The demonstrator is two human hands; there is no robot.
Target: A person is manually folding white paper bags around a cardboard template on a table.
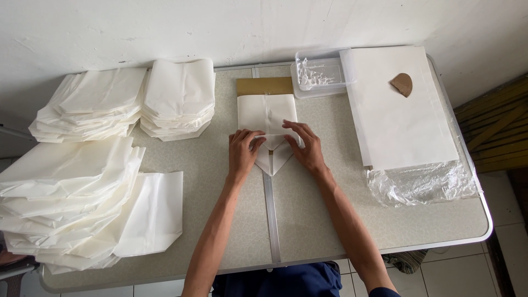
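Head view shows both hands, left [243, 151] and right [306, 148], fingers flat, pressing thin, limp, crease-prone paper [268, 118] at the desk's [308, 220] twelve o'clock, best handled by its edges.

a single head-worn camera looks steeply down from above the near edge of a folding table [330, 231], facing the white wall [220, 22] behind it. the view sits close enough for both forearms to rise from the bottom edge, with the left hand [243, 151] and right hand [308, 148] at centre frame, yet wide enough to take in nearly the whole tabletop, from the paper stacks [71, 198] cut off at the left edge to the tiled floor [511, 242] at right. no second view shares the scene.
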